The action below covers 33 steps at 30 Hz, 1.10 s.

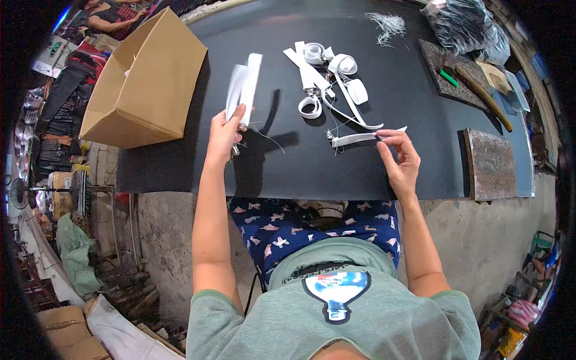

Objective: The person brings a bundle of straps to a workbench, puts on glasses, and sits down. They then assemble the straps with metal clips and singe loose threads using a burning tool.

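Observation:
My left hand [227,135] is closed around a few white straps [245,87], which stick up above the fist. Metal hardware shows below the fingers, and a loose thread trails to the right. My right hand [401,159] is over the right part of another white strap [354,139] lying on the table, fingertips at the strap and thumb apart from them. A small dark spot shows at the fingertips; I cannot make out what it is. Beyond lies a loose pile of white straps [348,99], some coiled, with metal clips and loose threads.
A cardboard box [153,90] stands open at the left of the black table [258,30]. Thread scraps [387,27] lie at the back. At right are a hammer [486,99] on a dark slab, a plastic bag [459,27] and a metal block [491,165]. Another person [114,21] is at far left.

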Tool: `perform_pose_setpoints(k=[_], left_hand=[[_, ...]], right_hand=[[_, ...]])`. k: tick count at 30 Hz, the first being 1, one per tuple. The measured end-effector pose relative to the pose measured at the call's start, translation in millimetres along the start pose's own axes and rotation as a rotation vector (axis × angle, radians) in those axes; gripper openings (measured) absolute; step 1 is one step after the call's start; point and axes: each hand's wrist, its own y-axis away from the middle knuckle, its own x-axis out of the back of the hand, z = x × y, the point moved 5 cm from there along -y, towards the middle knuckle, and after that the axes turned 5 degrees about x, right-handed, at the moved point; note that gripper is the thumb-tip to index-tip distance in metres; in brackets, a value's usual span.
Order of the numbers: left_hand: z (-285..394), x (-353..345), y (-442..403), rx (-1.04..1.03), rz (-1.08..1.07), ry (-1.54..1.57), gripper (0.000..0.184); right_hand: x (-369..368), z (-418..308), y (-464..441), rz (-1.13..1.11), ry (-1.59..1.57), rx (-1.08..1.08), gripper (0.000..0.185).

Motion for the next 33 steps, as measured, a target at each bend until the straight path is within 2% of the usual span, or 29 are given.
perform_pose_setpoints(k=[3,7,11,12,13,15,16,17,19,21,23,25,30,33], left_hand=[[-12,3,-11,0.11,0.034,-0.087,0.049],[-10,18,-15,0.114,0.128,-0.176,0.049],[-4,27,-42,-0.034,0.15,-0.276,0.047],[5,22,-42,-0.049,0.147,-0.345,0.052],[13,23,-49,-0.007,0.095,-0.654,0.063],[13,8,-41,-0.366,0.482,-1.068,0.073],[34,-13,-22,-0.336,0.467,-1.074,0.079],[48,-32,-9,-0.524,0.52,-1.025,0.07],[74,-82,21,-0.693,0.235,-0.802,0.056],[65,-127,36,-0.505,-0.188,-0.649,0.045],[52,-156,51,-0.48,-0.362,-0.616,0.042],[40,-165,59,-0.694,-0.244,-0.719,0.036],[34,-154,72,-0.696,-0.348,-0.724,0.024],[31,-142,85,-0.765,-0.461,-0.709,0.021]], right_hand=[[7,3,5,0.034,-0.037,-0.031,0.006],[12,3,7,0.096,-0.04,-0.041,0.005],[12,2,5,0.116,-0.035,-0.065,0.004],[13,4,6,0.133,-0.059,-0.078,0.004],[15,7,7,0.152,-0.081,-0.09,0.005],[18,12,8,0.189,-0.136,-0.112,0.005],[19,14,8,0.206,-0.145,-0.103,0.004],[20,15,8,0.222,-0.155,-0.094,0.004],[22,18,9,0.262,-0.181,-0.12,0.004],[23,18,9,0.284,-0.213,-0.135,0.004],[23,19,9,0.298,-0.248,-0.137,0.004],[23,19,10,0.306,-0.245,-0.134,0.004],[24,19,12,0.342,-0.242,-0.125,0.005],[25,16,12,0.361,-0.241,-0.102,0.005]])
